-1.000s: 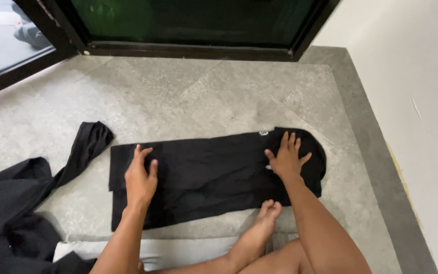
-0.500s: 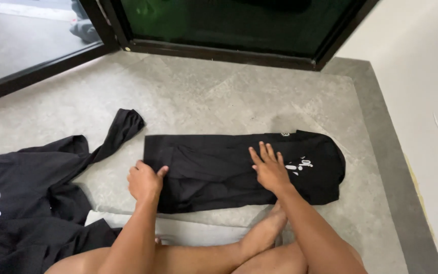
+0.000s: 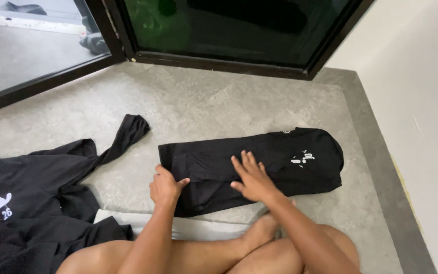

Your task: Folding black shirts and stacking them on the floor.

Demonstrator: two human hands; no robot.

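Note:
A black garment (image 3: 280, 160), folded into a long band with a small white print near its right end, lies on the grey stone floor in front of my crossed legs. My left hand (image 3: 164, 186) grips the band's left end, fingers curled over the cloth's edge. My right hand (image 3: 249, 176) lies flat on the band's middle, fingers spread, pressing it down.
A heap of black clothes (image 3: 31, 198) with white print lies at the left, one sleeve (image 3: 128, 133) stretching toward the band. A white cloth (image 3: 128, 222) lies under my legs. Dark-framed glass doors (image 3: 219, 30) stand ahead; a white wall (image 3: 422, 127) rises on the right.
My right hand slid left from the band's right end to its middle. My left hand went from lying flat to gripping the left end. The view shifted left.

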